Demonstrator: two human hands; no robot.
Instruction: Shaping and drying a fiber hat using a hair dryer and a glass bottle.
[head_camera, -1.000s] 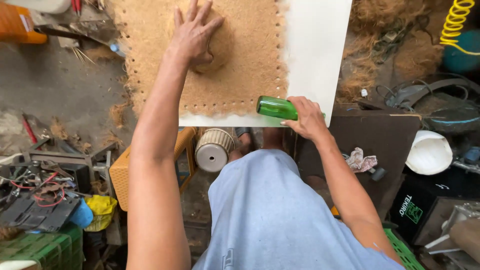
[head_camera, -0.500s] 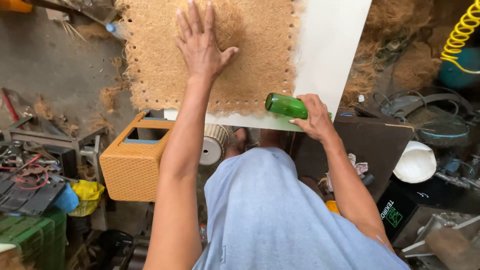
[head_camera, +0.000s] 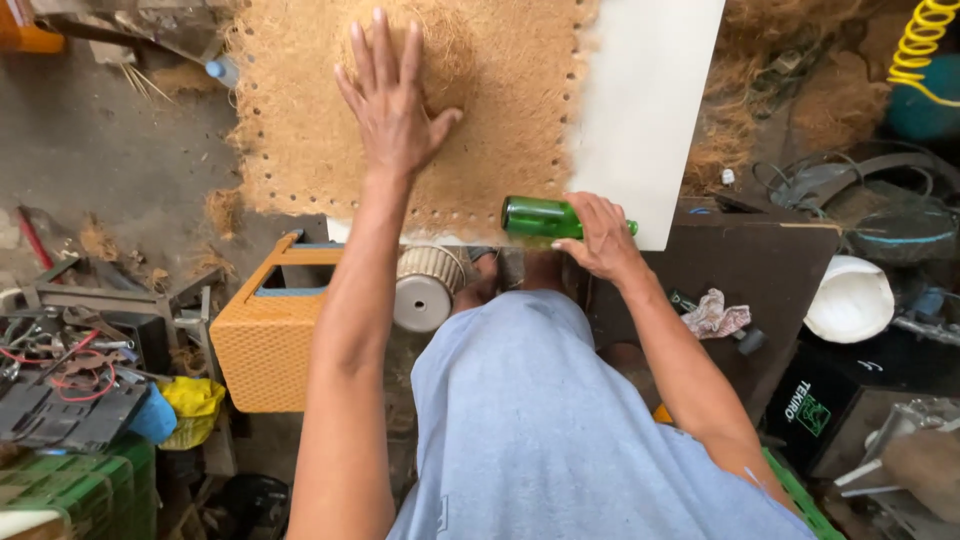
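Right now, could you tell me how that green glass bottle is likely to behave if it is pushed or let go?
The green glass bottle lies on its side at the white board edge, so it would probably roll. Glass looks smooth, likely slippery, and breakable if dropped. The right hand steadies it.

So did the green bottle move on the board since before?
No. The green bottle lies on its side at the near edge of the white board, beside the fibre mat, under the right hand, as earlier.
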